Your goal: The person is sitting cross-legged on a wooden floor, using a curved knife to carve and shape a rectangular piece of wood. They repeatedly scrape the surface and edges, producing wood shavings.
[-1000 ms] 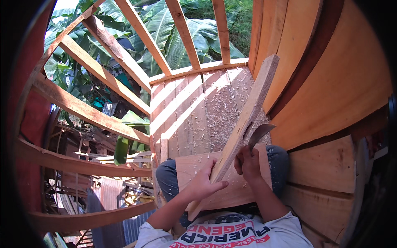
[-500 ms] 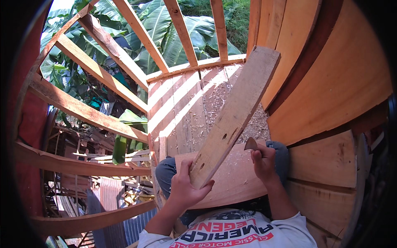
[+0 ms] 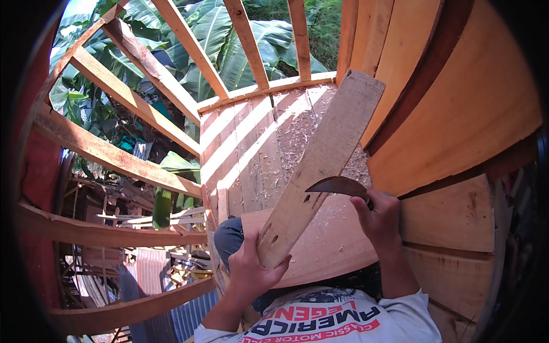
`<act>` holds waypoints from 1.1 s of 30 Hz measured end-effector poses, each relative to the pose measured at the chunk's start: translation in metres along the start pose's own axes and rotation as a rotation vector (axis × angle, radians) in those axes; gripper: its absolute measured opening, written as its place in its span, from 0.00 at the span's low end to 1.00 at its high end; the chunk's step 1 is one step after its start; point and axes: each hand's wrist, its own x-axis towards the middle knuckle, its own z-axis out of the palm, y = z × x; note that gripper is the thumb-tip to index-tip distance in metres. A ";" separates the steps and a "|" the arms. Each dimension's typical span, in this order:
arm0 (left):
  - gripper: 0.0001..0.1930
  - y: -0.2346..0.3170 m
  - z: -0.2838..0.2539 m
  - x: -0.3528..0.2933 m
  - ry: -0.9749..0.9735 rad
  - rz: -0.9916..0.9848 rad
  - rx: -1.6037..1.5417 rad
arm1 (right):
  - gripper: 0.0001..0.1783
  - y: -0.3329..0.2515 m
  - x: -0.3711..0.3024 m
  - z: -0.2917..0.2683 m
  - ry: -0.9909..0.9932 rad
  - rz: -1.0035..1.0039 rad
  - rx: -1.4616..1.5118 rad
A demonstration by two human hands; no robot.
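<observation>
Board [image 3: 323,157] and curved knife [image 3: 341,185], 1 per hand
Board is clasped by left hand [image 3: 255,272]; knife is gripped in closed right hand [image 3: 382,220].

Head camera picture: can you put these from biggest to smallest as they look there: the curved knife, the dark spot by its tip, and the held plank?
1. Held plank
2. Curved knife
3. Dark spot, easily the smallest
</observation>
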 end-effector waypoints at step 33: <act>0.36 0.010 -0.002 -0.029 -0.129 -0.233 -0.116 | 0.32 0.007 0.010 0.004 -0.026 -0.026 -0.204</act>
